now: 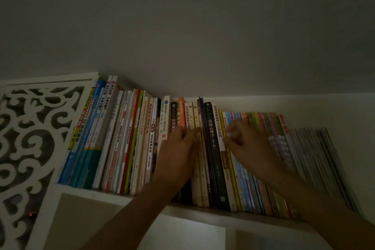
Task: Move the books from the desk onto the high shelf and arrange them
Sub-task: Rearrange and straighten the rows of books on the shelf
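The room is dim, the whole view murky and grainy, colours muted to greys and browns. What light there is falls softly on the wall (263,91) just above the row of books (125,138), where a paler band glows; higher up it fades to flat grey. Spines left of the row's middle read fairly sharp. The right hand (249,144) is smeared by motion blur, and the thin books at the row's right end (316,158) are soft too. Wide-angle distortion fans the row outward and bends the carved white panel (30,138) left of it.
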